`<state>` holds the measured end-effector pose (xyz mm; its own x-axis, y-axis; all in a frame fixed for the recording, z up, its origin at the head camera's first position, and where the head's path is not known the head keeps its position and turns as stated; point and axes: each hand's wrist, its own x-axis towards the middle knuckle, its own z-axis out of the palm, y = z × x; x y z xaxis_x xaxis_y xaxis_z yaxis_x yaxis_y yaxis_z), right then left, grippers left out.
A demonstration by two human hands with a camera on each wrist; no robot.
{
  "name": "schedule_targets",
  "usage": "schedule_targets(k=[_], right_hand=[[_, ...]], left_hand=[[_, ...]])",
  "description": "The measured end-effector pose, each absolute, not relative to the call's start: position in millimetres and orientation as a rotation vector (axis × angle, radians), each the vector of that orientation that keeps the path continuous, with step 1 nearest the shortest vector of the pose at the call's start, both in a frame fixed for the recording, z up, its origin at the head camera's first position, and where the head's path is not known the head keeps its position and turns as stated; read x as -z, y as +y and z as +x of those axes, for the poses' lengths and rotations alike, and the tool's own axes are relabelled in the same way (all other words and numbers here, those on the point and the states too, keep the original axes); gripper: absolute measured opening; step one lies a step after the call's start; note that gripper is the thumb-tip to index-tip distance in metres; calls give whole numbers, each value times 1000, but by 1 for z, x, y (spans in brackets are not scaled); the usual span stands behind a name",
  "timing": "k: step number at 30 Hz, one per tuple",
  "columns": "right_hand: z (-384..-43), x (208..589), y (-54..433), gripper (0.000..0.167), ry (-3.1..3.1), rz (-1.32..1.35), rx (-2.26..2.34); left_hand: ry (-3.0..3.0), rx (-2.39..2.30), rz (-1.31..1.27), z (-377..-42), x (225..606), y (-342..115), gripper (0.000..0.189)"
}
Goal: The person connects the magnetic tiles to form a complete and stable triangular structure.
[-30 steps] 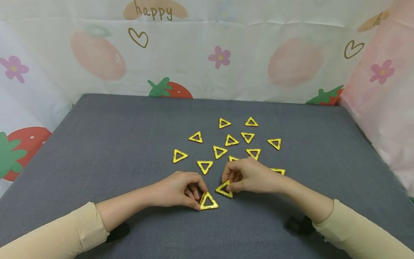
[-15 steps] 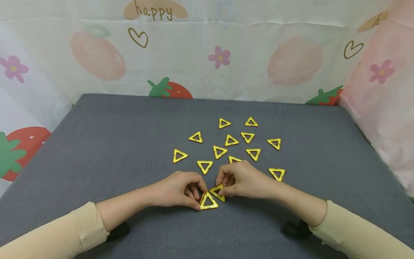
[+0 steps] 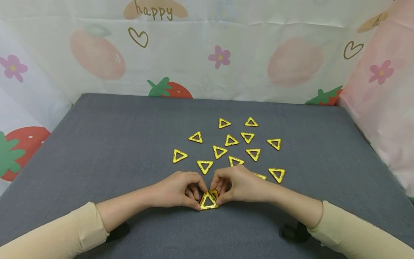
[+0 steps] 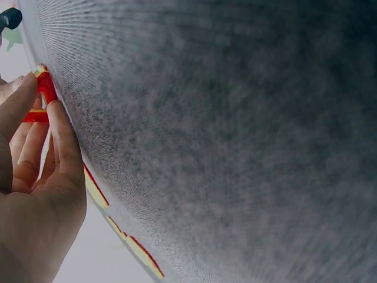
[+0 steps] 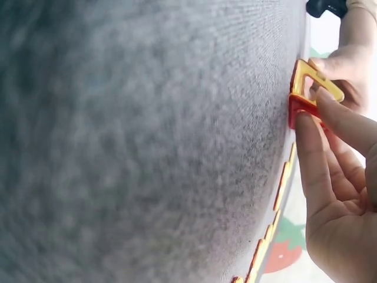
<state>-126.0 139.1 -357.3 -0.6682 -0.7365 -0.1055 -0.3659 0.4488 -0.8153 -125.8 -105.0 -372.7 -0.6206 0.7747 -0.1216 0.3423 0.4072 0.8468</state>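
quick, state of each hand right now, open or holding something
Left hand: closed, pinching a red-and-yellow triangle tile.
Right hand: closed, pinching a second triangle tile between thumb and finger.

Loose triangle [image 3: 260, 176] partly hidden by right hand [image 3: 238, 184], sleeves [image 3: 61, 230] cut off

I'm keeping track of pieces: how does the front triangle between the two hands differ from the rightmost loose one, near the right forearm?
The front triangle is raised; the loose triangle lies flat. The left hand touches the front triangle; no hand touches the loose triangle. In the head view, the front triangle has a corner uppermost, the loose triangle one lowermost. Both are yellow with triangular openings.
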Motion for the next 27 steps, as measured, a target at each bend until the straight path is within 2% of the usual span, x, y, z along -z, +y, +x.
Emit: schedule_targets(k=[13, 27], right_hand=[[-127, 362, 138, 31, 2237, -931, 1072], [-126, 362, 137, 31, 2249, -932, 1084]], left_hand=[[2125, -1198, 857, -123, 371, -102, 40], [2145, -1207, 880, -123, 373, -101, 33]])
